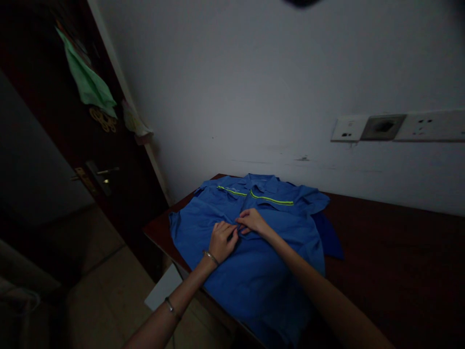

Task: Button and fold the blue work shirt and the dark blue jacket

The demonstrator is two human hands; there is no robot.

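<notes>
A blue short-sleeved work shirt (203,213) lies spread on the dark red table, its collar toward the wall. Yellow-green stripes run across its chest. At the middle of the shirt's front, my left hand (222,241) pinches the fabric, with a bracelet at the wrist and another band on the forearm. My right hand (252,222) meets it there, thumb and fingers closed on the front edge of the same shirt. Whether a button sits between the fingertips is too small to make out. Under the right side of the shirt, a darker blue cloth (330,237) sticks out.
The dark red table (385,252) runs along the white wall. Sockets (350,128) are set in the wall at right. To the left stands a dark door with a handle (103,172) and a hanging green cloth (89,82). A pale flat object (163,288) shows below the table's edge.
</notes>
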